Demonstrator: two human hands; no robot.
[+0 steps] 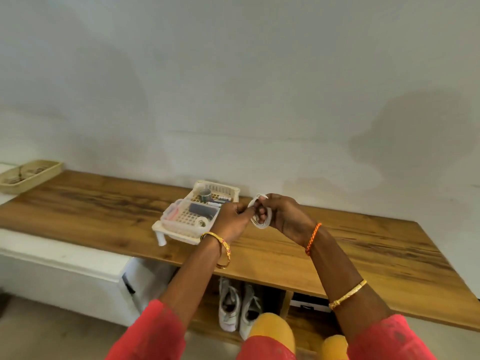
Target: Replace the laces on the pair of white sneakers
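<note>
Gripping a coiled white lace [260, 215] between left hand [232, 221] and right hand [285, 216] above the wooden shelf [363, 245], coil standing upright; white sneakers [239, 305] sitting below, toes pointing toward the camera

Heels of 2 sneakers [239, 306] tucked under desk [363, 255]. Tray [28, 175] cropped at left edge. Basket [181, 219] contents too small to identify. Lace [259, 216] partly behind fingers.

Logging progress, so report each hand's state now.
Left hand: pinches the coiled white lace.
Right hand: fingers curled round the same lace coil.
</note>
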